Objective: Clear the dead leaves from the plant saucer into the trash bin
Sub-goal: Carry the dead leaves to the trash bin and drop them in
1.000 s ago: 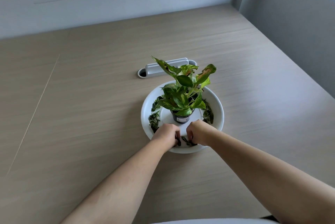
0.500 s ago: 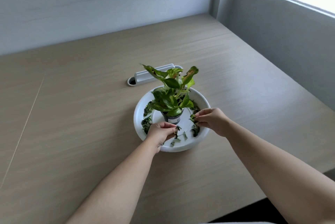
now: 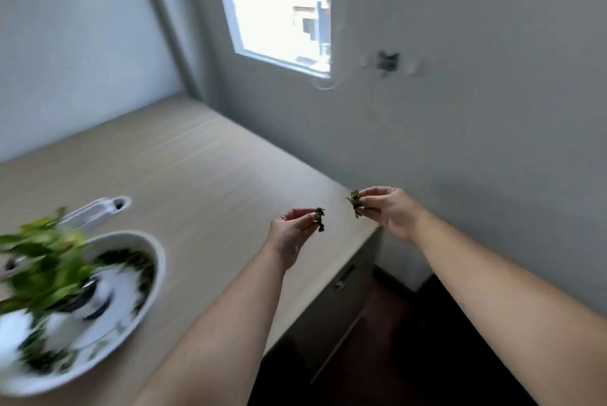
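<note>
The white plant saucer (image 3: 154, 261) sits blurred at the lower left of the wooden table, with the green potted plant (image 3: 46, 261) standing in it and dark dead leaves lying around the pot. My left hand (image 3: 290, 228) pinches a small clump of dead leaves (image 3: 319, 219) above the table's right part. My right hand (image 3: 387, 208) pinches another clump of dead leaves (image 3: 354, 201) near the table's right edge. Both hands are raised, well to the right of the saucer. No trash bin is in view.
A white cable-port cover (image 3: 95, 212) lies on the table (image 3: 210, 175) behind the saucer. Grey walls and a window (image 3: 279, 5) stand beyond. Below the table's right edge are a drawer front (image 3: 338, 294) and dark floor (image 3: 410, 356).
Both hands lifted out of the saucer, each with a pinch of dead leaves, and moved right. The view swung right, so the saucer now lies at the lower left.
</note>
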Available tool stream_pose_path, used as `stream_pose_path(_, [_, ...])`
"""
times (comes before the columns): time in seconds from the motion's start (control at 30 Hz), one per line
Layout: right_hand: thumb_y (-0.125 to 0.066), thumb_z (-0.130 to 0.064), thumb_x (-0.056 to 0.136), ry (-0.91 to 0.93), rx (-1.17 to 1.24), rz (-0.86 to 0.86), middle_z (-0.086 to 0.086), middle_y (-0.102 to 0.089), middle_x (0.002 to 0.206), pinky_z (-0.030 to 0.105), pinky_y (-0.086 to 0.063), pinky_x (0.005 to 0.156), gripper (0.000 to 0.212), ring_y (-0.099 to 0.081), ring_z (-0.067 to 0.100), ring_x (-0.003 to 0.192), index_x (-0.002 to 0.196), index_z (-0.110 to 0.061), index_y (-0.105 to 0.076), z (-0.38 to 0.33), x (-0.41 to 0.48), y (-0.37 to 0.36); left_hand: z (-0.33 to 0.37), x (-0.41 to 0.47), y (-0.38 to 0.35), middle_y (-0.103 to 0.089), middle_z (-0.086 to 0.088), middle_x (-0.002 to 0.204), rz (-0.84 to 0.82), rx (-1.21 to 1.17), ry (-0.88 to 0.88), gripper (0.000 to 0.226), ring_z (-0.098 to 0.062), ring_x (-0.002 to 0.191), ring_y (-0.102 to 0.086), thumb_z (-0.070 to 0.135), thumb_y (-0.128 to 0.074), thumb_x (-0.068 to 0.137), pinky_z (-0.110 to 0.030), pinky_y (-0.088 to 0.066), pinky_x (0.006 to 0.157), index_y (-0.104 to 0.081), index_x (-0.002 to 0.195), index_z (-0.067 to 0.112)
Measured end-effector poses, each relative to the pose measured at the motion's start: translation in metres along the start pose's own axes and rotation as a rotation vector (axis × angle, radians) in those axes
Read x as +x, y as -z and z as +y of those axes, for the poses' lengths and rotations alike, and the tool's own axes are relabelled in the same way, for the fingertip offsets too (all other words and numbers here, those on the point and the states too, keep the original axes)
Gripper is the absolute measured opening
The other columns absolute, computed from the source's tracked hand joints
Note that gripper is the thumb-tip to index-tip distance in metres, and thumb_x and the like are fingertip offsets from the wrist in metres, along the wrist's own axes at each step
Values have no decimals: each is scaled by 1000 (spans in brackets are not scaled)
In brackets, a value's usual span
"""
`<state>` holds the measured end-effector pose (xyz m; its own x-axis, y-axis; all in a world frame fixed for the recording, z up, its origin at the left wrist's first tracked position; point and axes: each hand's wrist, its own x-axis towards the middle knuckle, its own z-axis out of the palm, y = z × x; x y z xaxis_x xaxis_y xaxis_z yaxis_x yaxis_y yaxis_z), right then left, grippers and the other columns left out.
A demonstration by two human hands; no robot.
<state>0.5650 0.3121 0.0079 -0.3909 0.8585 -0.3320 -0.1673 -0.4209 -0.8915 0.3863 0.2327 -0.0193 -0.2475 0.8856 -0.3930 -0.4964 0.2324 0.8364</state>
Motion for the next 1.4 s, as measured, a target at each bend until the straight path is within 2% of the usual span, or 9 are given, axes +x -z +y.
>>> stream_pose_path(0.3, [-53,15,84,-51,154,542,1,-68,47,16,-57,51,20,-66,7,45,71,0,-58,13,-66,233,-127,55,-193,-71,4,57,-275,207,240,17,-2,56,-68,-9,-57,86,-11,-55,57,-62,76,3])
stream_pose_path(0.5, [-57,14,82,-179,233,790,10,-63,71,15,-56,50,20,-66,8,54,70,-2,-60,105,-77,318,-239,97,-213,-68,-3,68,-263,396,451,17,-5,62,-67,-7,-63,83,-11,-53,55,-64,72,6])
stream_pose_path(0.7, [-63,10,80,-330,256,987,11,-65,73,15,-57,55,18,-66,10,60,68,-4,-63,190,-50,373,-329,153,-212,-65,-7,76,-189,624,606,19,-10,73,-63,-4,-64,84,-14,-54,60,-63,69,8])
stream_pose_path(0.8, [-61,6,83,-370,322,1037,12,-64,84,28,-58,76,6,-64,18,79,83,0,-64,213,-28,391,-356,176,-225,-64,-10,99,-187,669,669,10,-18,94,-61,2,-64,86,-29,-52,82,-62,94,7])
stream_pose_path(0.9, [-64,-7,85,-459,279,1042,10,-60,109,41,-52,82,22,-54,20,104,107,-7,-64,224,-22,402,-368,187,-236,-54,-2,110,-256,801,726,40,-17,101,-50,13,-60,90,-37,-49,90,-50,129,12])
stream_pose_path(1.0, [-63,-12,86,-497,185,1043,8,-59,116,39,-51,82,15,-53,19,106,100,-15,-65,219,-25,400,-369,189,-240,-57,1,107,-301,986,675,45,-17,93,-55,18,-58,91,-35,-49,82,-46,135,14])
stream_pose_path(1.07, [-62,-14,86,-497,127,1029,9,-61,116,37,-51,84,8,-55,21,110,93,-17,-65,211,-29,395,-363,188,-239,-59,-6,120,-333,1099,595,43,-22,102,-56,21,-60,89,-34,-47,87,-50,131,14])
stream_pose_path(1.2, [-60,-16,87,-449,17,980,10,-64,114,35,-50,85,8,-58,24,111,84,-21,-64,174,-32,381,-328,179,-242,-64,-4,113,-367,1208,421,37,-20,102,-59,24,-65,85,-29,-49,90,-58,120,12])
stream_pose_path(1.4, [-61,-15,83,-257,-222,846,6,-66,90,42,-51,90,10,-64,29,102,77,-22,-64,91,-23,332,-227,145,-240,-66,0,103,-293,1213,176,27,-16,89,-58,27,-64,83,-23,-43,77,-64,108,17])
